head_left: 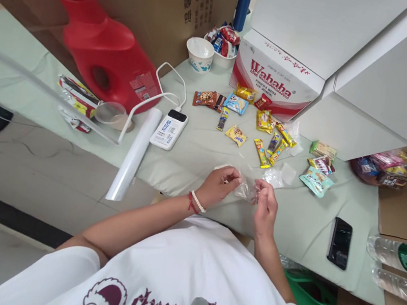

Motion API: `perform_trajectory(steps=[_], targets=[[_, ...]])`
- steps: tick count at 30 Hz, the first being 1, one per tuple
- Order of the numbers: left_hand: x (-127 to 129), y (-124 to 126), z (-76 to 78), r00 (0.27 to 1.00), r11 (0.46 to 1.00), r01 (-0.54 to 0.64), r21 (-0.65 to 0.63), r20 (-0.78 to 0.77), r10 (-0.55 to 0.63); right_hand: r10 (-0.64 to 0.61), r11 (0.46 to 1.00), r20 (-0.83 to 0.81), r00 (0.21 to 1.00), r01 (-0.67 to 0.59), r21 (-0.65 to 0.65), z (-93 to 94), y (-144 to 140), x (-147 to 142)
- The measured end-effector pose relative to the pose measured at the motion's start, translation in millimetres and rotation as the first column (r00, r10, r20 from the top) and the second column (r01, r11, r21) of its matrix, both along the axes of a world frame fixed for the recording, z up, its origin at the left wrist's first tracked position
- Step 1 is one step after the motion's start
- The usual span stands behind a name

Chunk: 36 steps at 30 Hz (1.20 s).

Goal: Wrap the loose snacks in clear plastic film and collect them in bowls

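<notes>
Between my hands, near the front edge of the table, is a clear plastic bag (246, 190). My left hand (218, 187), with a beaded bracelet at its wrist, pinches the bag's left side. The fingers of my right hand (266, 208) are closed on its right side. Another crumpled clear bag (280, 175) lies just beyond my right hand. Farther back are several wrapped snacks, among them a yellow snack stick (261, 153), a cream biscuit packet (236, 135) and a blue packet (236, 103). A teal pouch (316, 181) lies to the right.
A red jug (114, 56), a white power bank (169, 129) with its cable and a plastic roll (134, 155) are at left. A Wahaha box (277, 76) and paper cups (199, 55) stand behind. At right lie a phone (339, 243) and plastic bottles (399, 256).
</notes>
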<state>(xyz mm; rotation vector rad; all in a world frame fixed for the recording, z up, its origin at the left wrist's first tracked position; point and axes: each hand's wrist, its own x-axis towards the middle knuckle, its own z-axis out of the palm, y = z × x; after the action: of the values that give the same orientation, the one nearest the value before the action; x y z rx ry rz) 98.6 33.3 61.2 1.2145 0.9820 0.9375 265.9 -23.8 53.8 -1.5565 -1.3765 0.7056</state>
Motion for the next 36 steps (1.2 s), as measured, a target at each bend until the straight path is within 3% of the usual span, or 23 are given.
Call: perform_trajectory(steps=[2, 4, 6, 8, 10, 12, 14, 16, 17, 18, 20, 21, 23, 25, 26, 30, 33, 36], targets=[[-2.9, -3.7, 0.1, 1.0, 0.997, 0.009, 0.078, -0.024, -0.008, 0.034, 0.996, -0.063, 0.997, -0.039, -0.086, -2.4, 8.9, 0.2], [-8.2, -4.8, 0.4, 0.999, 0.999, -0.023, 0.042, 0.046, 0.021, 0.038, 0.993, -0.105, 0.994, -0.049, -0.103, -4.0, 18.1, 1.0], [-17.1, -2.5, 1.9, 0.979, 0.988, -0.074, -0.134, 0.179, 0.097, -0.041, 0.997, -0.187, 0.981, 0.027, -0.076, -3.5, 25.0, 3.3], [-29.7, 2.6, 5.5, 0.946, 0.943, -0.098, -0.319, 0.266, 0.188, -0.106, 0.992, -0.333, 0.937, 0.075, -0.104, 0.9, 28.2, 7.6], [-45.7, 9.7, 11.9, 0.939, 0.916, -0.108, -0.386, 0.264, 0.222, -0.128, 0.979, -0.473, 0.872, 0.034, -0.202, 10.4, 28.2, 14.1], [-64.3, 19.2, 21.0, 0.97, 0.935, -0.068, -0.347, 0.196, 0.143, -0.109, 0.949, -0.535, 0.838, -0.073, -0.308, 24.0, 27.4, 24.0], [-83.6, 32.1, 30.5, 0.995, 0.956, 0.084, -0.281, 0.082, -0.063, -0.044, 0.896, -0.545, 0.837, -0.208, -0.393, 37.4, 28.8, 36.5], [-99.8, 47.9, 36.8, 0.963, 0.938, 0.244, -0.246, -0.054, -0.265, 0.035, 0.833, -0.543, 0.839, -0.324, -0.448, 44.5, 34.4, 47.8], [-105.2, 55.7, 37.4, 0.952, 0.939, 0.253, -0.234, -0.113, -0.284, 0.061, 0.813, -0.536, 0.842, -0.353, -0.463, 44.2, 39.0, 51.2], [-108.2, 62.7, 36.0, 0.96, 0.955, 0.196, -0.223, -0.155, -0.233, 0.068, 0.809, -0.523, 0.85, -0.354, -0.469, 41.1, 44.5, 52.4], [-106.8, 70.5, 26.8, 0.985, 0.969, -0.05, -0.243, -0.172, 0.008, 0.023, 0.841, -0.495, 0.868, -0.285, -0.46, 28.2, 56.6, 47.9], [-102.9, 70.2, 19.4, 0.976, 0.938, -0.191, -0.289, -0.158, 0.15, -0.019, 0.864, -0.488, 0.873, -0.231, -0.447, 19.5, 62.3, 42.9], [-91.1, 60.0, 1.1, 0.926, 0.819, -0.375, -0.434, -0.139, 0.35, -0.11, 0.9, -0.485, 0.867, -0.121, -0.42, 1.6, 70.3, 30.1], [-76.7, 40.0, -18.1, 0.892, 0.733, -0.441, -0.518, -0.16, 0.424, -0.177, 0.913, -0.487, 0.855, -0.042, -0.406, -13.6, 72.6, 17.9], [-69.3, 28.8, -26.6, 0.888, 0.728, -0.451, -0.516, -0.177, 0.424, -0.202, 0.913, -0.484, 0.851, -0.015, -0.407, -19.4, 71.8, 13.2], [-46.7, 0.3, -46.7, 0.925, 0.868, -0.368, -0.333, -0.222, 0.307, -0.237, 0.898, -0.461, 0.855, 0.012, -0.439, -30.6, 66.0, 9.7], [-48.3, 7.2, -49.8, 0.946, 0.9, -0.315, -0.302, -0.175, 0.273, -0.172, 0.885, -0.422, 0.89, -0.048, -0.463, -31.6, 71.1, 26.7], [-68.8, 27.9, -51.4, 0.967, 0.924, -0.236, -0.3, -0.167, 0.193, -0.071, 0.878, -0.339, 0.938, -0.102, -0.468, -30.4, 88.1, 58.1]])
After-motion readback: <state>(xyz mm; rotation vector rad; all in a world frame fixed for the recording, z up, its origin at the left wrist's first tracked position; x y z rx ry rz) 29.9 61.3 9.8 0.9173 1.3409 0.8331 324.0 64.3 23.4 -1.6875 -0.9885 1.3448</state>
